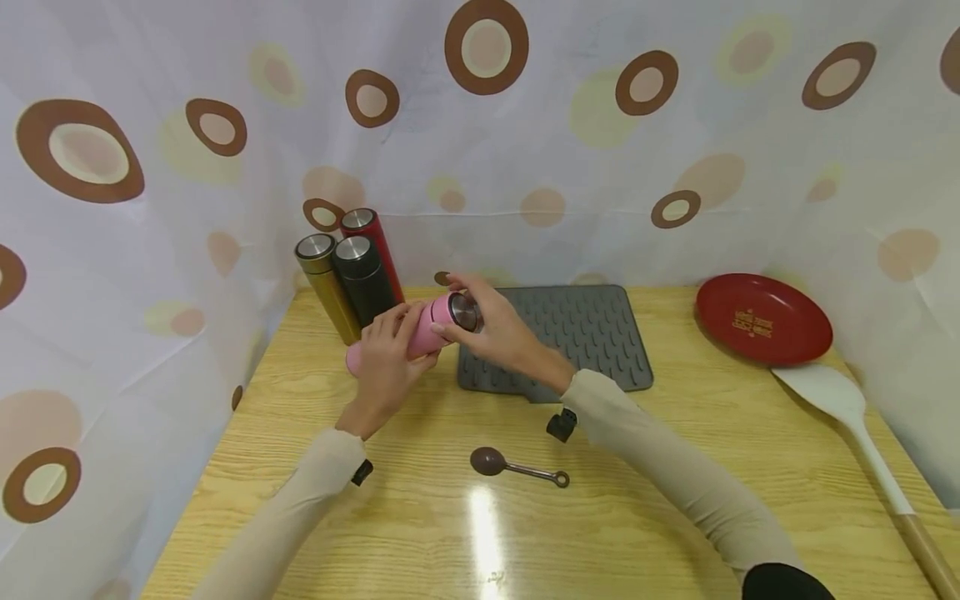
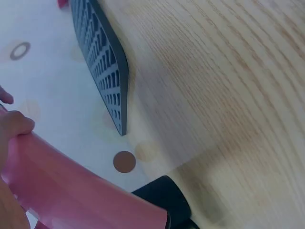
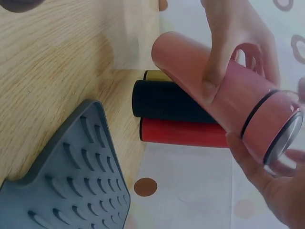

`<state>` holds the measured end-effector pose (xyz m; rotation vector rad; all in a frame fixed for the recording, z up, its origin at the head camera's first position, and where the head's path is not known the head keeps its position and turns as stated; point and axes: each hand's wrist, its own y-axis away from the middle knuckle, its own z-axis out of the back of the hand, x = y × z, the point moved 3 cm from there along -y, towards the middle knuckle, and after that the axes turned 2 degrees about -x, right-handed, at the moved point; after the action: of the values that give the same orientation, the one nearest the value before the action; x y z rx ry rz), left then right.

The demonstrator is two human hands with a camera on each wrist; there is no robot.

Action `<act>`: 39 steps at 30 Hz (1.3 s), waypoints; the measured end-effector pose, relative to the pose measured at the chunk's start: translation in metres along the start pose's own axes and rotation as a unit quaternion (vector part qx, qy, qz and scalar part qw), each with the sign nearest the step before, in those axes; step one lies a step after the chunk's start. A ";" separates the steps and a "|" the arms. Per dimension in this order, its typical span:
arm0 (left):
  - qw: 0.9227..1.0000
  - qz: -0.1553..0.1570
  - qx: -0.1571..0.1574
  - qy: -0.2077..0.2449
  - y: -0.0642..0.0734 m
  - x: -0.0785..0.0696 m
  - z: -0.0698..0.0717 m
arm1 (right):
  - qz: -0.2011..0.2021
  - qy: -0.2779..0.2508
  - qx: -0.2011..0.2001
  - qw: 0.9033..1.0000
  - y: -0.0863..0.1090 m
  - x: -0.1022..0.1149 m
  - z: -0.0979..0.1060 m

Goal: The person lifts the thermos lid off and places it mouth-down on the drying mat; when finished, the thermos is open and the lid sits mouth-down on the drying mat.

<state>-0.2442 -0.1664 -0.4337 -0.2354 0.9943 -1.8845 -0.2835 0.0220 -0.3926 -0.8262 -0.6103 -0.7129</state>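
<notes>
In the head view, we are seeing the pink flask point(image 1: 428, 335) left of centre, tilting: the left hand point(image 1: 384, 354) is gripping round its body, the right hand point(image 1: 498, 333) is pinching its lid point(image 1: 462, 312). Three other flasks point(image 1: 363, 275) are standing at upper left. In the left wrist view, the pink flask is slanting across the lower left, with the mat point(image 2: 102, 57) showing above it. In the right wrist view, its base point(image 3: 166, 50) is hanging free at upper centre; we are judging the lifting done, the lid still sitting in place, the flask not yet standing
</notes>
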 end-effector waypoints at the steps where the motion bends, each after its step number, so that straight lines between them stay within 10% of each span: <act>1: 1.000 -0.011 0.000 -0.010 -0.001 -0.002 -0.001 | -0.009 0.008 0.001 1.000 0.001 0.000 0.000; 8: 0.998 -0.047 0.003 -0.041 -0.006 -0.014 -0.006 | -0.074 0.007 -0.010 0.997 0.008 -0.005 0.004; 21: 0.999 -0.007 0.035 -0.015 -0.012 -0.013 -0.006 | -0.094 -0.100 -0.058 0.989 0.014 -0.010 0.016; 39: 0.995 -0.049 0.064 -0.058 -0.024 -0.027 -0.015 | -0.256 -0.149 0.030 0.954 0.026 -0.033 0.053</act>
<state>-0.2536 -0.1311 -0.4195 -0.3187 0.7928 -1.9915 -0.2950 0.0882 -0.3988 -0.7271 -1.1391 -1.0422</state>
